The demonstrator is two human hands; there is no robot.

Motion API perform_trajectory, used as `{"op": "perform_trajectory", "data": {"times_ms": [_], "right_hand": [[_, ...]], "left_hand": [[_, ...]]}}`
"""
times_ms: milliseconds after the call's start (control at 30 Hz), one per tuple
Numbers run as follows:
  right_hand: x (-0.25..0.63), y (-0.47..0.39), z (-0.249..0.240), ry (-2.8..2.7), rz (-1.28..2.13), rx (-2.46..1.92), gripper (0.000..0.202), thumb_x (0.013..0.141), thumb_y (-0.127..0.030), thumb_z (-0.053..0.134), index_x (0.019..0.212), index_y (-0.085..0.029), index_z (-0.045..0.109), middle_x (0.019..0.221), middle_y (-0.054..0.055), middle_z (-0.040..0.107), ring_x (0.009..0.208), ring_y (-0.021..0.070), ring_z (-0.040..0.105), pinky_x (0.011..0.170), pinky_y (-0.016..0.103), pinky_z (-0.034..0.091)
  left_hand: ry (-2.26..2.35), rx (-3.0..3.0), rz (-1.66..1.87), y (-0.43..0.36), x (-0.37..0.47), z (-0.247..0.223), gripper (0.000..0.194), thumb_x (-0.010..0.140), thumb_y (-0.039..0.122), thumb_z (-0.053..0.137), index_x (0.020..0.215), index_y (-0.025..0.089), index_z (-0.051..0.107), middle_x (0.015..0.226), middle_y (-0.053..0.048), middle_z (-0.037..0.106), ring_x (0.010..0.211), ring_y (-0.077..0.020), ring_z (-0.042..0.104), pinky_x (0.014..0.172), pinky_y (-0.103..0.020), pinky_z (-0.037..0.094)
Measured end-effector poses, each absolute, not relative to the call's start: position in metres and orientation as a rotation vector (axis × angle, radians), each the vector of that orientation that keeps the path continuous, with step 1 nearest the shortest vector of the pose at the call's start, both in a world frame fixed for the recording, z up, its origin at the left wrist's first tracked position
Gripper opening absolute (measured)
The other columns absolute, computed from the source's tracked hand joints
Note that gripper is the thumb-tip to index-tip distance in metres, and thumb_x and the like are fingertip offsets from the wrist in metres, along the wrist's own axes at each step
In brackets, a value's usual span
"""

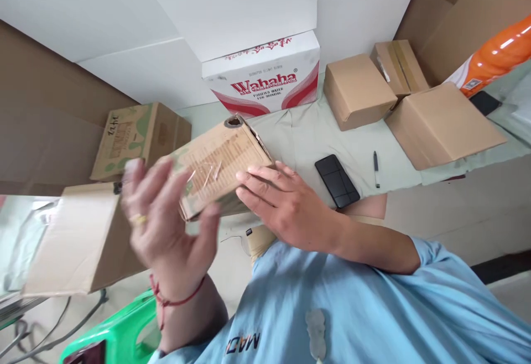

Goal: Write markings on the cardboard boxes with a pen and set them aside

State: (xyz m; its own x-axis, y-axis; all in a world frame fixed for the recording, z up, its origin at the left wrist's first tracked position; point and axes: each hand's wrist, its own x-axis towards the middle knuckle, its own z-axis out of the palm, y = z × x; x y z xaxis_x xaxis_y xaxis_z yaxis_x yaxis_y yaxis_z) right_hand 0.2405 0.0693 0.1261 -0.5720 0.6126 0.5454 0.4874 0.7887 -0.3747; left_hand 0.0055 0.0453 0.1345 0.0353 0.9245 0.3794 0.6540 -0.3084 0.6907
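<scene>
A brown cardboard box (219,167) with green print, clear tape and a dark-rimmed round hole sits tilted at the front edge of the cloth-covered table. My right hand (286,203) grips its near right side, fingers laid over the top face; the underside of the grip is hidden. Over the box's left end is my left hand (170,220), blurred, with fingers and thumb spread and nothing in them. Whether its fingers touch the box I cannot tell.
A white and red water carton (265,82) stands behind. On the right are several brown boxes (359,90), a black phone (337,180), a pen (376,169) and an orange bottle (493,57). To the left are a printed box (124,137), an open carton (68,237) and a green stool (120,325).
</scene>
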Motion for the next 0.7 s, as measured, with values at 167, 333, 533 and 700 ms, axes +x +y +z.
{"op": "perform_trajectory", "data": {"times_ms": [167, 333, 533, 700], "right_hand": [[0.303, 0.083, 0.091, -2.005, 0.313, -1.01, 0.033, 0.112, -0.026, 0.056, 0.14, -0.03, 0.075, 0.142, 0.008, 0.08, 0.134, 0.0274, 0.071, 0.116, 0.05, 0.057], [0.414, 0.092, 0.034, -1.615, 0.19, -2.346, 0.05, 0.109, -0.042, 0.056, 0.148, -0.014, 0.068, 0.14, 0.025, 0.07, 0.124, 0.0395, 0.07, 0.102, 0.053, 0.056], [0.447, 0.086, 0.007, -1.536, 0.34, -2.776, 0.059, 0.11, -0.044, 0.054, 0.154, -0.006, 0.06, 0.142, 0.033, 0.065, 0.119, 0.0452, 0.074, 0.096, 0.053, 0.055], [0.442, 0.091, 0.0, -1.396, 0.432, -2.573, 0.064, 0.096, -0.025, 0.063, 0.159, -0.014, 0.061, 0.108, 0.017, 0.079, 0.098, 0.0322, 0.074, 0.087, 0.042, 0.054]], "left_hand": [[1.63, 1.782, 1.235, 0.065, 0.032, 0.141, 0.072, 0.071, 0.018, 0.102, 0.139, 0.032, 0.082, 0.16, -0.006, 0.07, 0.167, -0.0477, 0.042, 0.144, -0.066, -0.003], [1.611, 1.855, 1.192, 0.04, 0.032, 0.14, 0.072, 0.067, 0.021, 0.106, 0.134, 0.038, 0.085, 0.148, -0.007, 0.075, 0.161, -0.0509, 0.045, 0.143, -0.067, 0.002], [1.567, 2.222, 1.012, 0.031, 0.034, 0.149, 0.054, 0.073, 0.048, 0.105, 0.124, 0.043, 0.087, 0.137, -0.009, 0.076, 0.158, -0.0508, 0.045, 0.143, -0.07, -0.002], [1.575, 2.229, 0.979, 0.034, 0.044, 0.155, 0.055, 0.076, 0.044, 0.104, 0.127, 0.044, 0.084, 0.167, -0.003, 0.063, 0.174, -0.051, 0.023, 0.139, -0.076, -0.014]]}}
